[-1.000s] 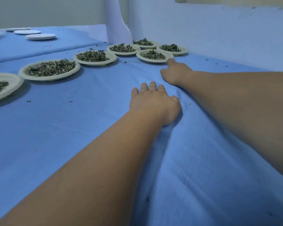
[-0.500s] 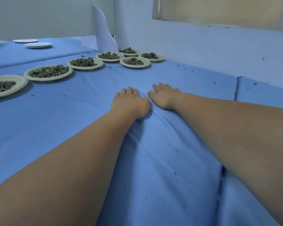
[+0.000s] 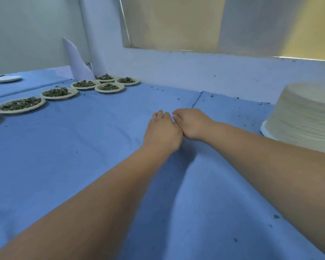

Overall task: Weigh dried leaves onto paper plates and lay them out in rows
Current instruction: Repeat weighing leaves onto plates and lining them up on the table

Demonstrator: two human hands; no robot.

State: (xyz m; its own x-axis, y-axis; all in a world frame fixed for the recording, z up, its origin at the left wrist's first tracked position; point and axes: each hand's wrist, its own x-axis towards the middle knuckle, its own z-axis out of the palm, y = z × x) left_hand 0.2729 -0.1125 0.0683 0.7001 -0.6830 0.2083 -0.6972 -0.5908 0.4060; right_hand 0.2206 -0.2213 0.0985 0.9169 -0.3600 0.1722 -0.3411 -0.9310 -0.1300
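Observation:
Several paper plates of dried leaves lie in rows at the back left: the nearest plate (image 3: 20,105), a second plate (image 3: 59,92), and a cluster of plates (image 3: 109,87) by the wall corner. My left hand (image 3: 162,131) rests palm down on the blue cloth (image 3: 73,156), fingers straight. My right hand (image 3: 192,123) lies beside it, touching it, also flat on the cloth. Neither hand holds anything. Both are well to the right of the plates.
A tall stack of empty paper plates (image 3: 304,117) stands at the right. A seam between two cloths (image 3: 196,99) runs just beyond my hands. Empty white plates (image 3: 6,79) sit far left. A curled white sheet (image 3: 77,61) leans in the corner. Leaf crumbs dot the cloth.
Both hands have slid to the right across the cloth, away from the plates, and come together until they touch. The view turned right, bringing the plate stack into sight.

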